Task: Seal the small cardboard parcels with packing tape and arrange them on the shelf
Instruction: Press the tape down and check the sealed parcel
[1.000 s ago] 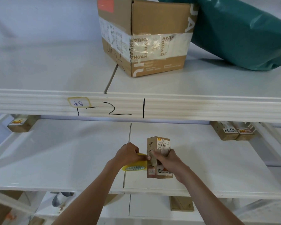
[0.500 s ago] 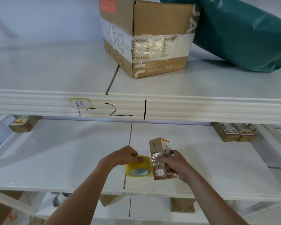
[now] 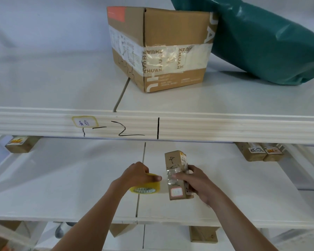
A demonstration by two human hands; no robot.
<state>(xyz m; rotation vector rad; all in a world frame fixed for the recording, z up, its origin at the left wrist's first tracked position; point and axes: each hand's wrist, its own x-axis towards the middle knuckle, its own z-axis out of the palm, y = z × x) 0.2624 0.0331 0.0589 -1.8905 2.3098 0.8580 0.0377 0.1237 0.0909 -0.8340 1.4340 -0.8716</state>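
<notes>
Now the left hand (image 3: pixel 137 173) grips the yellow tape roll (image 3: pixel 146 186) on the middle shelf (image 3: pixel 62 187), while the right hand (image 3: pixel 198 182) clasps the small parcel (image 3: pixel 177 176), tape stretched between them.

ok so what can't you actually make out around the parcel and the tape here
- Small parcel, head view: far side hidden behind right hand.
- Tape roll: top covered by left hand.
- Label: print too small to read.
- Boxes under the upper shelf: cut off by its edge.
</notes>
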